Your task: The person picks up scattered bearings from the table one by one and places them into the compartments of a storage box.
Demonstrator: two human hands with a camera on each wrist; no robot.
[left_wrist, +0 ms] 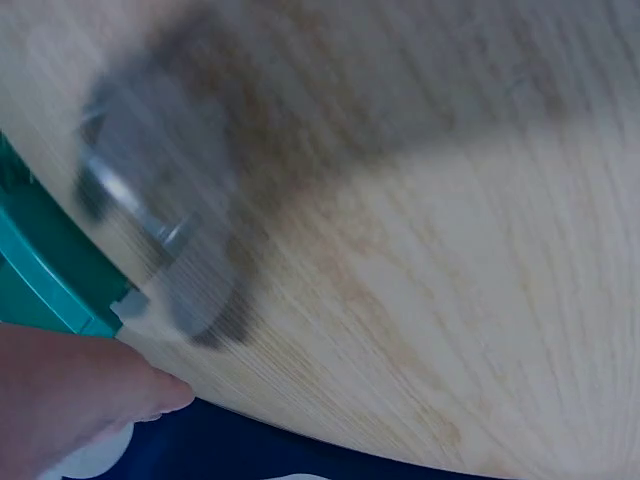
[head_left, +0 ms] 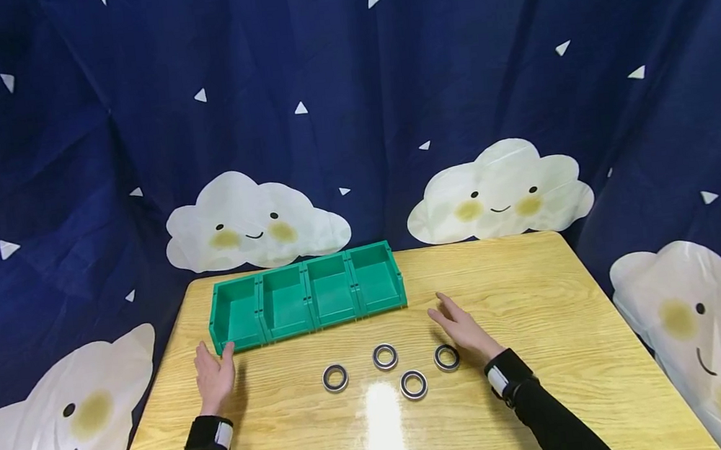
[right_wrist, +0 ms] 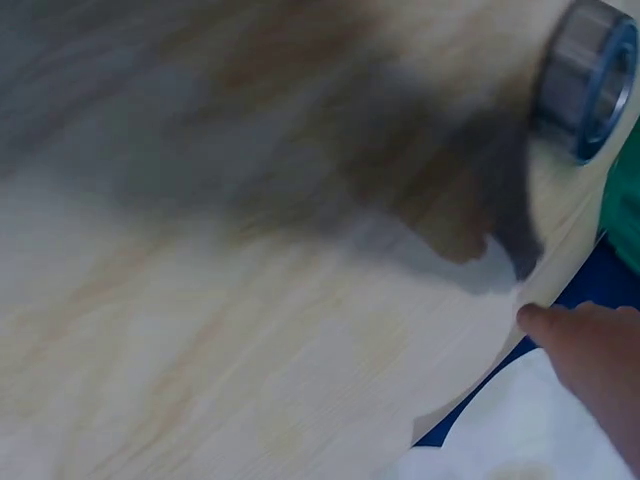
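My left hand (head_left: 215, 378) has its fingers extended near the left front corner of a green plastic bin row (head_left: 336, 321), and it holds nothing. The row is divided into several compartments with bare floors. On the right, my right hand (head_left: 467, 332) reaches over the table with its fingers straight and nothing in them. Just left of that hand lies a ball bearing (head_left: 438, 359), a metal ring with a dark seal. More bearings lie flat to its left: one upper (head_left: 386, 367), one lower (head_left: 414, 395) and one leftmost (head_left: 336, 389). The right wrist view shows a bearing (right_wrist: 568, 75) at its upper right.
Everything sits on a light wooden table (head_left: 502, 276) with rounded far corners. A dark blue curtain (head_left: 344, 60) printed with white clouds hangs right behind the table and along its sides. Black bands (head_left: 208, 435) are worn on both wrists. Bright glare falls on the front middle of the table.
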